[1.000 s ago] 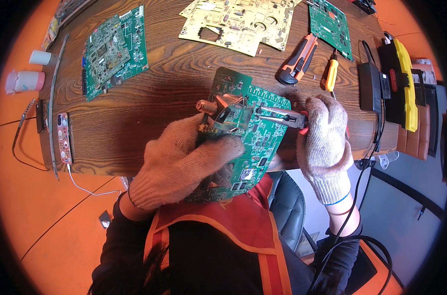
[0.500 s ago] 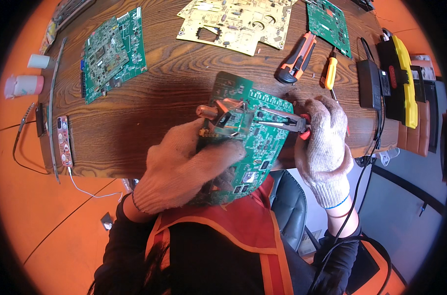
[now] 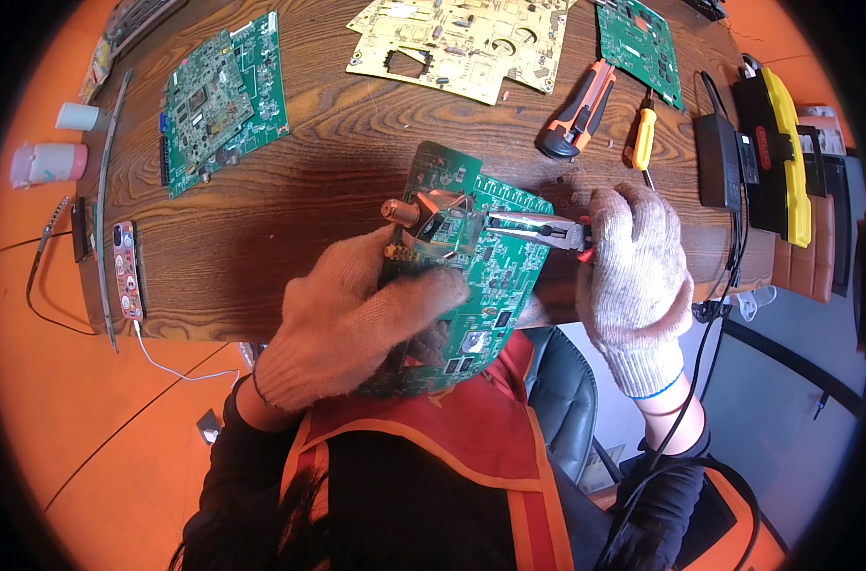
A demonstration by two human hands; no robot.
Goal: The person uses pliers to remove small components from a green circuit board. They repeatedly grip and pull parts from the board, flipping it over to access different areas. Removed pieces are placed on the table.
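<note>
My left hand (image 3: 342,319), in a pale knitted glove, grips a green circuit board (image 3: 509,285) by its left side, the thumb lying over its face. Near the board's upper left stands a part with copper-coloured metal (image 3: 400,211), beside a clear plastic-looking piece (image 3: 459,236). My gloved right hand (image 3: 635,271) is closed round red-handled long-nose pliers (image 3: 537,228). Their jaws lie over the board's upper part, tips beside the clear piece; whether they pinch anything I cannot make out. The pliers' handles are mostly hidden by the glove.
Across the wooden table (image 3: 347,143) lie stacked green boards (image 3: 209,105), yellowish boards (image 3: 461,48), another green board (image 3: 639,52), an orange-black utility knife (image 3: 580,109) and a yellow-handled screwdriver (image 3: 644,138). A phone (image 3: 126,271) lies left; a black adapter (image 3: 716,162) and cables hang right.
The pliers' jaws have drawn closer together, and their tips sit slightly higher and further left. My right hand has turned a little. The board has shifted slightly left, still in my left hand.
</note>
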